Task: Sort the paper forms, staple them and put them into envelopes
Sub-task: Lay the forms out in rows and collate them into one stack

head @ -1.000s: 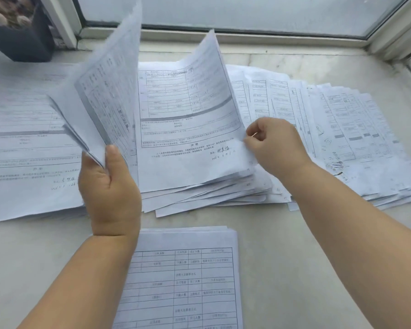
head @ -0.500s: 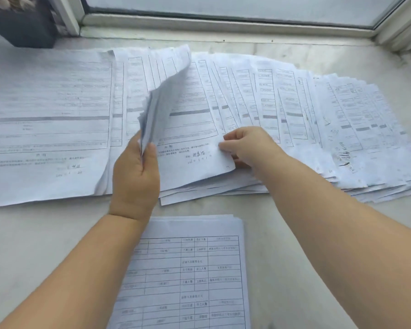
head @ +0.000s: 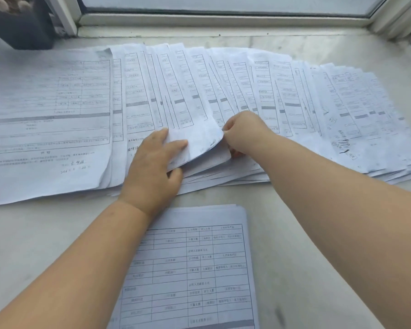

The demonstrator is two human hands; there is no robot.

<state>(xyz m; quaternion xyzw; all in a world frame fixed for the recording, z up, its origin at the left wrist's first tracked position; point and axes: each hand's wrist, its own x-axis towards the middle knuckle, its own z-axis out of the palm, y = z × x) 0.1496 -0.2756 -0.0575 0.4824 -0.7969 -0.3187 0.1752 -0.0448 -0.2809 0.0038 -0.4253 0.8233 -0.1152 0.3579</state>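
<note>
I am looking down on a pale stone worktop (head: 318, 233) that runs up to a window frame (head: 223, 19) along its far edge. Across most of the worktop lies a long fan of printed paper forms (head: 282, 91), overlapping one another from left to right, their lower edges toward me. At the left end of that fan a flat pile of forms (head: 48, 119) sits face up, with a handwritten signature and date near its lower part. Closer to me, between my forearms, lies a separate stack of forms (head: 195, 269) printed with a grid of boxes, well apart from the fan. A dark container (head: 19, 22) stands in the far left corner; I cannot make out its contents clearly.

Near the middle of the fan one sheet (head: 197, 138) is lifted and curled at its lower corner. My left hand (head: 152, 167) rests palm down on the forms there, with fingers laid over the sheet's lower left part and the thumb tucked under its edge, so it is gripping that sheet. My right hand (head: 244, 131) is curled, its fingertips pinching the right edge of the same sheet, though the exact contact is partly hidden by the curl of paper. Both hands sit just beside each other on the fan.
</note>
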